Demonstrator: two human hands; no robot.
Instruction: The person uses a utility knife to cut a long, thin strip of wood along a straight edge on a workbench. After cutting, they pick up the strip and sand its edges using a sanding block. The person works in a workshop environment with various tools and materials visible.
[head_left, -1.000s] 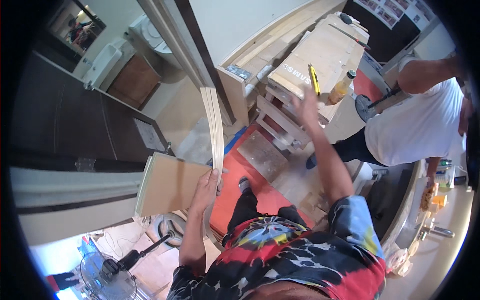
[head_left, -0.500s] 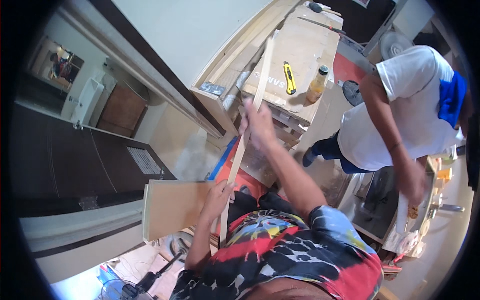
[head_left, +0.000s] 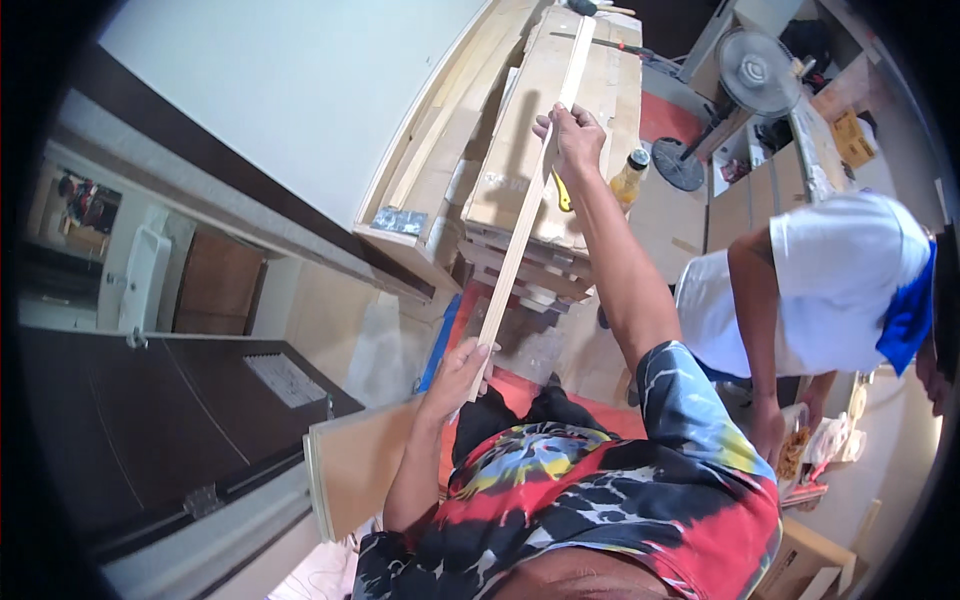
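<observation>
A long, pale wooden strip (head_left: 524, 227) runs slantwise before me, its far end over a cardboard-topped stack (head_left: 505, 205). My left hand (head_left: 460, 376) is closed round the strip close to its near end. Farther up, my right hand (head_left: 577, 138) pinches it between thumb and fingers, arm stretched out. Beneath the strip and beside my right wrist lies a yellow utility knife (head_left: 563, 194), partly hidden. A bottle of amber liquid (head_left: 627, 182) with a dark cap stands right of my forearm. At the stack's far end are a dark-headed mallet (head_left: 582, 6) and a long thin tool (head_left: 598, 42).
To the right a co-worker in a white shirt (head_left: 845, 270) bends over, hands at a clear container (head_left: 794, 445). A standing fan (head_left: 757, 68) is at the far right. A wooden panel (head_left: 365, 462) stands by my left arm, beside a dark door (head_left: 150, 400).
The strip has shifted forward, its near end now at my left hand. My right hand has reached farther out with it. The co-worker has bent lower, hands now at the container.
</observation>
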